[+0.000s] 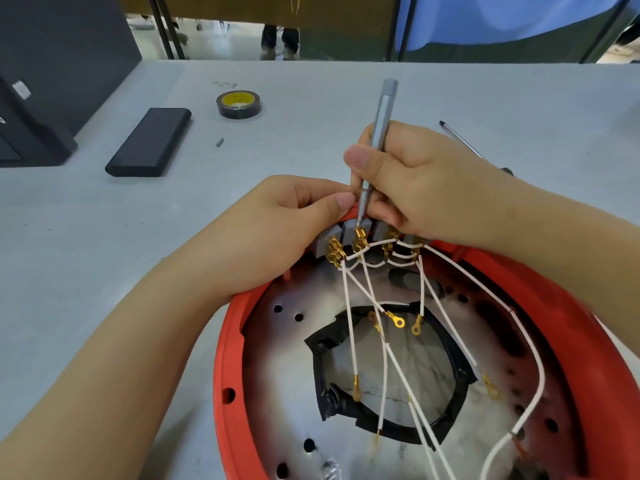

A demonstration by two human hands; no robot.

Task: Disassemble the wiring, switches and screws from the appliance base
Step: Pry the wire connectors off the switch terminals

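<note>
The red appliance base (398, 358) fills the lower right of the frame, its near and right edges cut off by the picture border. Inside it, a perforated metal plate surrounds a central opening edged with black tape. White wires (349, 327) with brass ring terminals run loosely across that opening up to a row of grey switches (349, 232) at the base's far rim, near the centre of the frame.

The left hand (277, 230) curls over the rim beside the switches, thumb and fingers pinched against it. The right hand (408, 181) grips a slim grey screwdriver (379, 140) like a pen, its tip down on a brass connector of the second switch; the rightmost switches are largely hidden under this hand.

Farther up the grey desk (104, 254), a second screwdriver (460, 138) is partly hidden behind the right wrist. At upper left lie a black case (149, 142), a small bit (219, 142) and a roll of black tape (238, 103) whose yellow core bears print too small to read. A dark box (31, 98) is cut off at the left edge.
</note>
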